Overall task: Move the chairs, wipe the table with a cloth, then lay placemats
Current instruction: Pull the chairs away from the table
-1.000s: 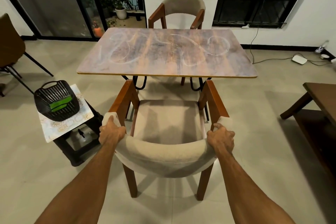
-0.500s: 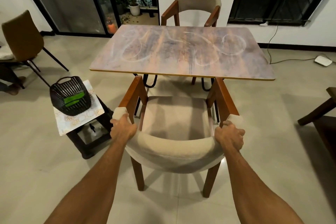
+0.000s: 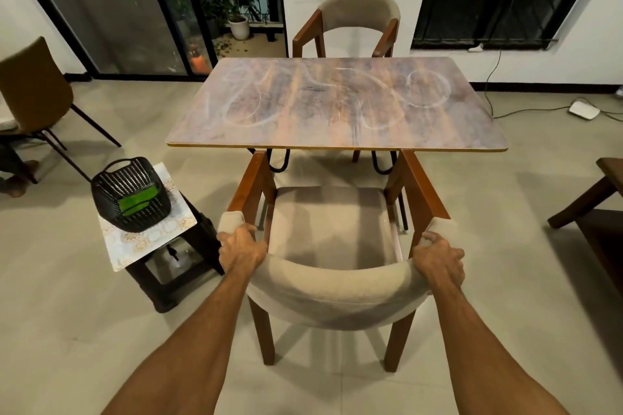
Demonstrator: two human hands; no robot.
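Armchair (image 3: 332,293) dead ahead, armrest tips near bench (image 3: 337,104) edge; left grip (image 3: 241,251), right grip (image 3: 438,259) clamp backrest ends, equidistant. Pull straight back.

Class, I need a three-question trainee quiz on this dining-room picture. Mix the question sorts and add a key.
1. True or false: the left hand and the right hand both grip the backrest of the near beige-cushioned wooden armchair.
2. What is on the rectangular wood-patterned table? A) white swirls B) placemats C) a folded cloth
3. Fill in: the black slatted plastic basket holds something coloured ____.
Key: 1 true; 2 A; 3 green.
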